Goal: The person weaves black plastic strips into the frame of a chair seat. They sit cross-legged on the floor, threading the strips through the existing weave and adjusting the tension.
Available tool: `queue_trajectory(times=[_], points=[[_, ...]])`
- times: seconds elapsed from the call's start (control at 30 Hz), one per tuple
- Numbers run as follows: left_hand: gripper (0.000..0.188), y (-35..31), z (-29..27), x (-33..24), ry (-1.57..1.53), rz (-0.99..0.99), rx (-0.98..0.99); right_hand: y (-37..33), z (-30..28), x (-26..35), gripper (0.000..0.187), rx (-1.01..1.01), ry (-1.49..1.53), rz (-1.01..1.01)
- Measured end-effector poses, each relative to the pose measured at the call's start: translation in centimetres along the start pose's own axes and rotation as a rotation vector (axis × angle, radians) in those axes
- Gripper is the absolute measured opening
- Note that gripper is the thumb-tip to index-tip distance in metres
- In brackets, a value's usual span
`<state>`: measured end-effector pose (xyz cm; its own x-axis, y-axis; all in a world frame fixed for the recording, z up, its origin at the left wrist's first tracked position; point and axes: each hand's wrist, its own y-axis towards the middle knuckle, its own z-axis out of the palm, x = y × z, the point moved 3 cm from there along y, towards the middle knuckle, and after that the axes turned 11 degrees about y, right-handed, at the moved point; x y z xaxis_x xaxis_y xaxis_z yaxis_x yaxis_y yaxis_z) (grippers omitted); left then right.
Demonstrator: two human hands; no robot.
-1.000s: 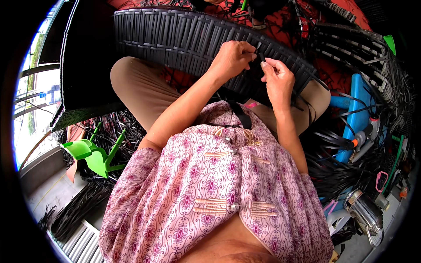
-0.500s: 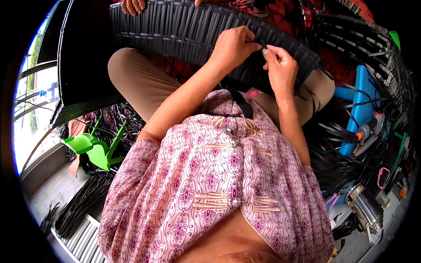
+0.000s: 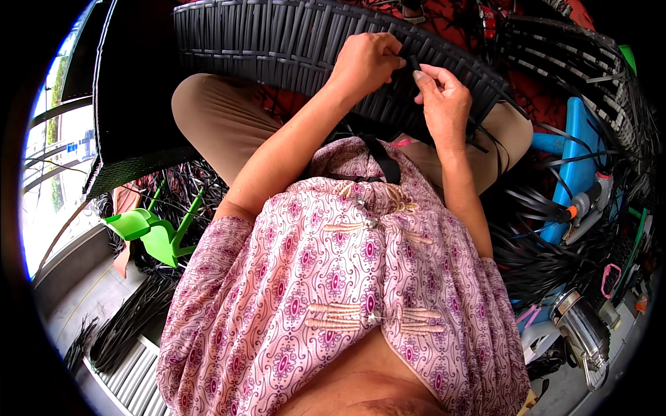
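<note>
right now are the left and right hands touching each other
Apart: the head view shows a narrow dark gap between left hand and right hand.

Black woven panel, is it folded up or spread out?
Spread out: the black woven panel runs as one long band beneath the left hand and right hand.

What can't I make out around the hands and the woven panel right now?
All in the head view:
- Whether the left hand pinches a strip: its own curled fingers hide this.
- What the right hand holds at its fingertips: too small, dark against the black woven panel.
- Part of the panel's far edge: cut off by the picture's top.
- The panel's underside: turned away.
</note>
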<state>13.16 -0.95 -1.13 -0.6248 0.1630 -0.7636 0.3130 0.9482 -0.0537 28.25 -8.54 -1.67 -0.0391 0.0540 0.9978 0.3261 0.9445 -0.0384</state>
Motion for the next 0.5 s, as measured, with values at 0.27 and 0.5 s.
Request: queue_trajectory(times=[0.27, 0.5], points=[[0.027, -0.9, 1.6, 0.5, 0.193, 0.149, -0.223, -0.2, 0.2, 0.4, 0.019, -0.016, -0.025, -0.009], [0.025, -2.0, 1.4, -1.5, 0.509, 0.124, -0.209, -0.1, 0.0, 0.1, 0.019, -0.011, 0.009, -0.021]])
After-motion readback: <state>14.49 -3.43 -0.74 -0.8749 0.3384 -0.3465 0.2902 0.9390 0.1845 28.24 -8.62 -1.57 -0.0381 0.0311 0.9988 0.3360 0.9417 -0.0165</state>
